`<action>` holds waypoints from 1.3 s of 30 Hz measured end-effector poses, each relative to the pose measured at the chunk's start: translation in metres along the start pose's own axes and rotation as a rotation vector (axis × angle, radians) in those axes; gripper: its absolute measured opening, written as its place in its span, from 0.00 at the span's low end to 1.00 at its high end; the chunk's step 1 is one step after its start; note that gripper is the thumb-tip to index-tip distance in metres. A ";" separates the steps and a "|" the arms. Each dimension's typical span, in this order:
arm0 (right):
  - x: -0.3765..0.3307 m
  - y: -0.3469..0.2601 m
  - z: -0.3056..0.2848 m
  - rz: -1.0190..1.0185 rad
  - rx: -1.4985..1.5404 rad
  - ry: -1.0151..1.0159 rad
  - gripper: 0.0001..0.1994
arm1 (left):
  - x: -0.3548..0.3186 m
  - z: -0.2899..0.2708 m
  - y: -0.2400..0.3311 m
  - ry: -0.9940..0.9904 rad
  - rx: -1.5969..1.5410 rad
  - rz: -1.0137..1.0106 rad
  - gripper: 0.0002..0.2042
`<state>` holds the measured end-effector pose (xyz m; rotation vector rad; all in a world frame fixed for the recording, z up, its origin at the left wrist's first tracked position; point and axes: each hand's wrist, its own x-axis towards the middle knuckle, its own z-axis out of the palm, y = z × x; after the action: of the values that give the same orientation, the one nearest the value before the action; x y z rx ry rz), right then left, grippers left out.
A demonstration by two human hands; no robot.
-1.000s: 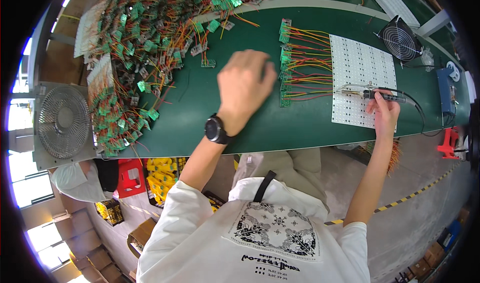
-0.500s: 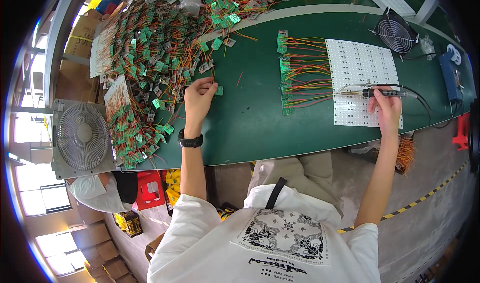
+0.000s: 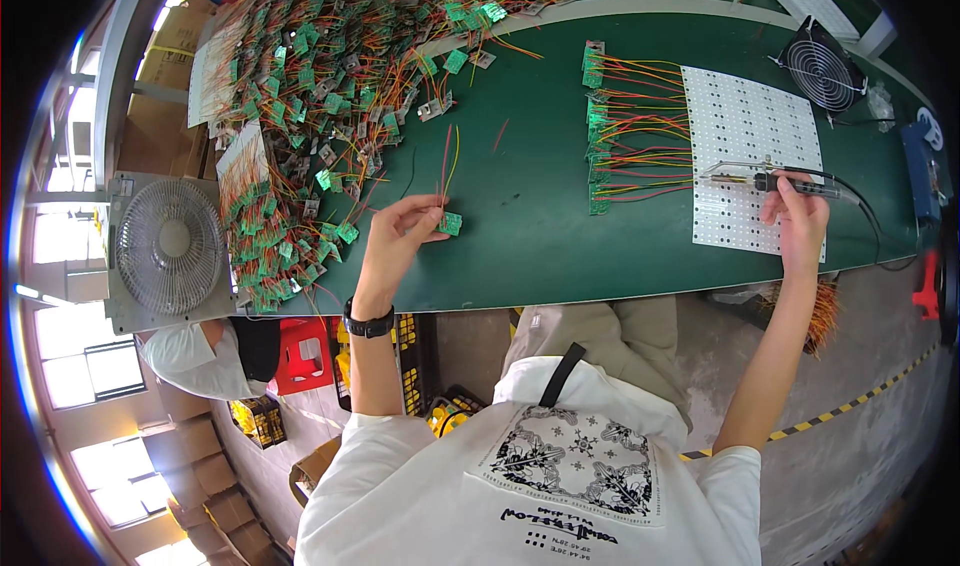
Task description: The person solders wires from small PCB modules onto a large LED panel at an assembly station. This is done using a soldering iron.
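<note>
Between thumb and fingers, my left hand (image 3: pixel 392 246) pinches a small green circuit board (image 3: pixel 451 224), whose red and yellow wires (image 3: pixel 452 161) stretch away toward the table's far side. My right hand (image 3: pixel 799 228) is closed around a soldering iron (image 3: pixel 792 184), with a thin curved metal tube beside its tip and a black cable trailing right. The iron is above a white perforated panel (image 3: pixel 745 121). Along the panel's left edge, a row of green boards (image 3: pixel 598 131) lies with red and yellow wires running to it.
A big heap of wired circuit boards (image 3: pixel 335 81) covers the table's left side. A grey fan (image 3: pixel 170 241) stands at the left edge. Toward the right are a black fan with a wire guard (image 3: pixel 822 71) and a blue device (image 3: pixel 924 161). Loose red wire (image 3: pixel 500 134) lies mid-table.
My left hand has drawn the circuit board away from the heap and nearer to me, so its wires now show. The right hand still holds the iron above the panel. The view has shifted slightly.
</note>
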<state>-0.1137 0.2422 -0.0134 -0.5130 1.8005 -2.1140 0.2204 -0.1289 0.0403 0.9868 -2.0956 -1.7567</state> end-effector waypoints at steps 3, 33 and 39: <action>-0.001 -0.001 0.001 0.012 0.005 0.015 0.10 | -0.002 0.002 -0.003 -0.021 -0.027 -0.001 0.10; 0.004 -0.008 0.003 0.048 0.049 0.026 0.10 | 0.042 0.217 0.053 -0.564 -0.384 0.362 0.07; 0.012 -0.013 0.009 0.144 0.216 0.182 0.10 | 0.042 0.213 0.049 -0.754 -0.017 0.211 0.06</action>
<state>-0.1199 0.2307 0.0021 -0.1360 1.6168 -2.2783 0.0506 0.0137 0.0228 0.0544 -2.4504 -2.2435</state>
